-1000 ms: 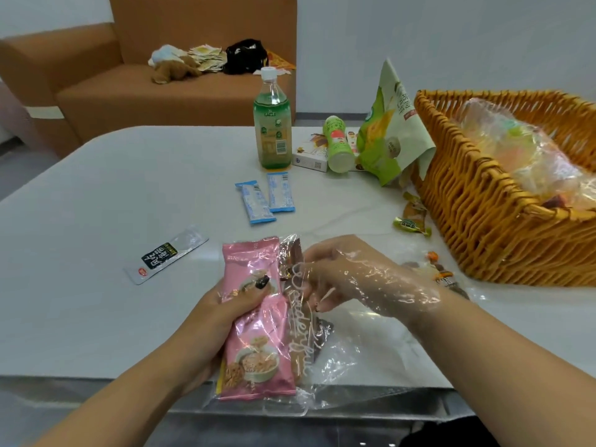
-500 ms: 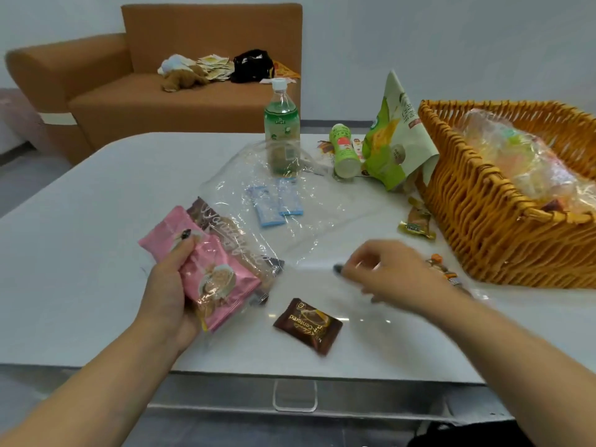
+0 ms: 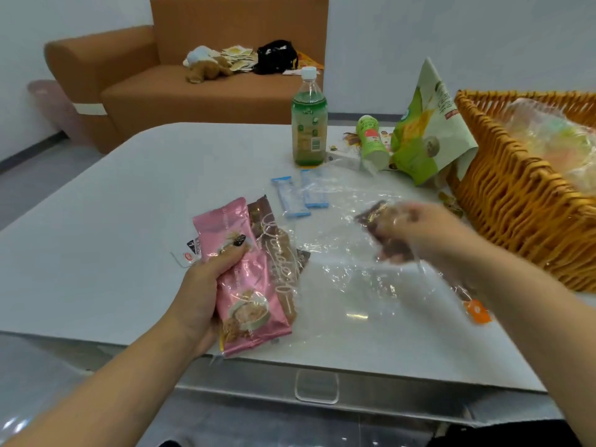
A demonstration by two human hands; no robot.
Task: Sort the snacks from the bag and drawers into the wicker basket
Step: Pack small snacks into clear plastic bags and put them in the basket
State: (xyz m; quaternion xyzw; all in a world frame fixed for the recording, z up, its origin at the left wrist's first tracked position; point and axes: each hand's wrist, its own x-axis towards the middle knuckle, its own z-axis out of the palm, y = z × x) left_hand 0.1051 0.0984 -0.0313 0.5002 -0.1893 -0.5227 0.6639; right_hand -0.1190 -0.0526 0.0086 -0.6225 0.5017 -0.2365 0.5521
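My left hand grips a pink snack packet together with a brown packet behind it, low over the table's near edge. A clear plastic bag trails from them across the table. My right hand, blurred, holds a small brown candy wrapper above the bag, left of the wicker basket. The basket at the right holds a clear bag of colourful snacks.
On the white table lie two blue sachets, a green bottle, a green tube, a green pouch, a white sachet and an orange candy. A drawer handle sits below. A brown sofa stands behind.
My right hand picked the brown candy wrapper up off the table and raised it toward the basket. My left hand brought the packets back toward the middle, more upright.
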